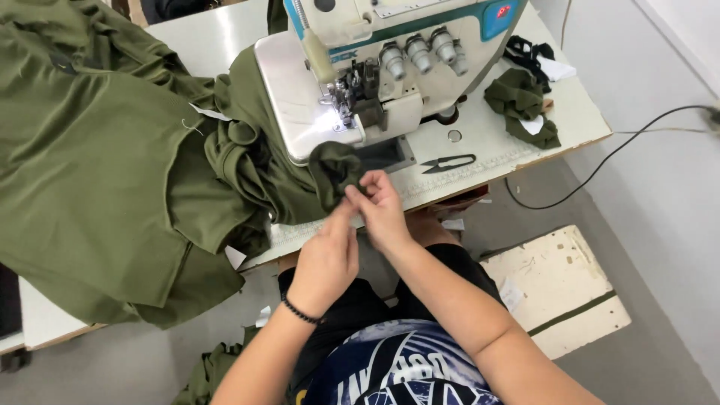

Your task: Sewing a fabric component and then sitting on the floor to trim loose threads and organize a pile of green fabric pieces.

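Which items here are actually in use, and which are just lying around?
In use:
- small olive fabric piece, pinched by left hand and right hand
- sewing machine, lamp lit, right behind the piece

Lying about:
- thread snips on the table
- olive scraps at the table's far right
- big olive garment pile on the left
- white board on the floor

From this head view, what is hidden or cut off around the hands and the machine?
- Head view: the small olive fabric piece is partly covered by the right hand and left hand.
- Sewing machine: its top is cut off by the upper edge.
- Needle area: blurred by lamp glare.
- Olive fabric pile: runs off the left edge.
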